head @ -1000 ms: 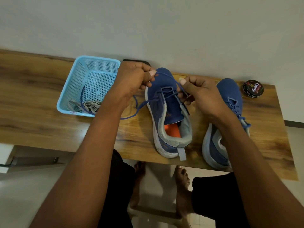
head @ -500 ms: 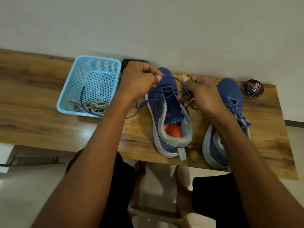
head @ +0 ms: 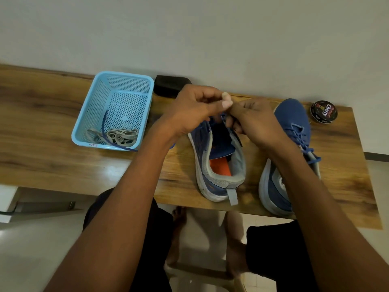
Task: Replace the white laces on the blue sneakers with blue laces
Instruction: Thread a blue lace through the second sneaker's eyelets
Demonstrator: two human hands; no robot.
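Lacing the left-hand blue sneaker on the desk

My left hand [head: 194,109] and right hand [head: 251,121] meet over the sneaker [head: 219,163], fingers curled, pinching the blue lace [head: 223,119]. The second sneaker [head: 291,123], already blue-laced, stands beside it; white laces [head: 120,135] lie in the basket [head: 94,102].

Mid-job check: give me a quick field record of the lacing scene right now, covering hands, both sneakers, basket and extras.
left hand: grip pinching the blue lace above the middle sneaker
right hand: grip on the same lace, touching left hand
middle sneaker: being laced, orange insole visible
right sneaker: blue lace already threaded
basket: holds pale laces and one blue lace strand
extras: polish tin, black object by the wall
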